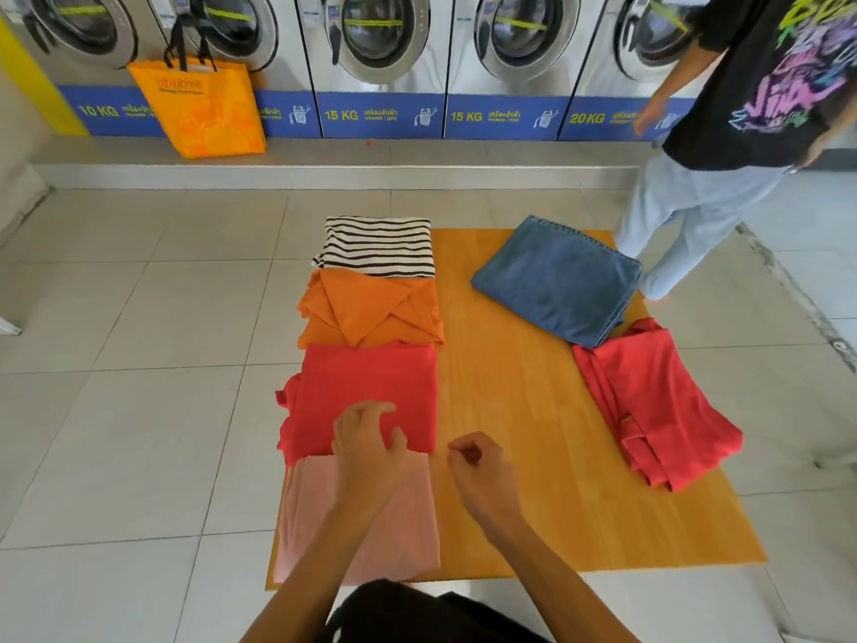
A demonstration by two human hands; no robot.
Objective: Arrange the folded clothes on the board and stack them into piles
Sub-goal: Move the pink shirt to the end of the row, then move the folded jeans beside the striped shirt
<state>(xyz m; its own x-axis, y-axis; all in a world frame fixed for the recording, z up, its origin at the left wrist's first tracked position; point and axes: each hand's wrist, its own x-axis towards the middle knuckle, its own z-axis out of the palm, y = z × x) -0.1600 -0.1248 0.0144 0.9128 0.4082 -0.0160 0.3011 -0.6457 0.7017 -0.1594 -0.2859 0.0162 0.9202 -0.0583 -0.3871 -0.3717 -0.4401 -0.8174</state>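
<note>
A yellow wooden board [510, 410] lies on the tiled floor. Along its left edge runs a row of folded clothes: a black-and-white striped top [378, 245] farthest, an orange shirt [371, 308], a red shirt [371, 387], and a pale pink garment [403, 526] nearest. On the right lie folded blue jeans [556, 280] and another red garment [658, 406]. My left hand [368, 445] rests where the red shirt meets the pink garment, fingers curled on the red edge. Over bare board, my right hand [482, 471] hovers loosely curled and holds nothing.
A row of washing machines [380, 39] lines the back wall behind a raised step. An orange shopping bag [204, 109] stands on the step at left. A person in a black printed shirt and light jeans [705, 201] stands at the board's far right corner.
</note>
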